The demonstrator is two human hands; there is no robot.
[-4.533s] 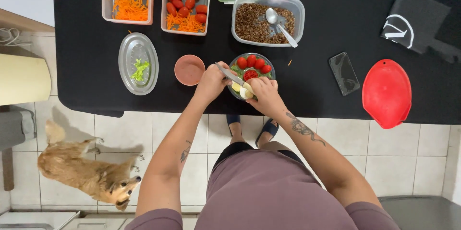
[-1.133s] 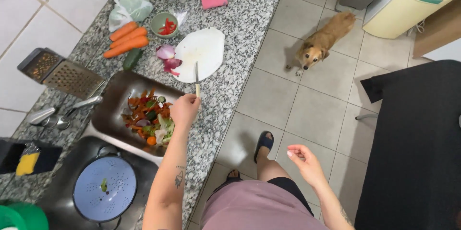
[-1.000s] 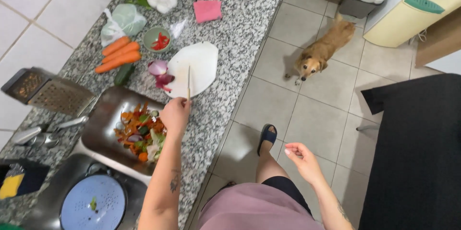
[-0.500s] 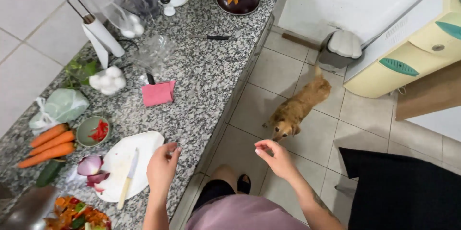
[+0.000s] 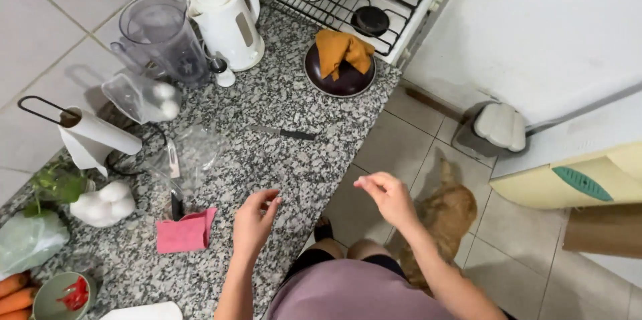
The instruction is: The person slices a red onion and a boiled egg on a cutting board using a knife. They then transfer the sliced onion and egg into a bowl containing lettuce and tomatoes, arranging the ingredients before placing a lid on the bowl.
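Head view is showing the left hand [image 5: 254, 221] hovering low centre over the granite counter [image 5: 294, 166], fingers loosely curled and holding nothing. Right hand [image 5: 388, 197] is pinching thumb to fingertips, nothing visibly between them. Above them, mid-frame, the knife [image 5: 286, 134] is lying flat, long axis left-right, dark handle pointing right

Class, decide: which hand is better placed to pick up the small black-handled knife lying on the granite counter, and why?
Probably the left hand: it hovers empty over the granite counter, below the small black-handled knife. The right hand hangs beyond the counter edge, above the floor.
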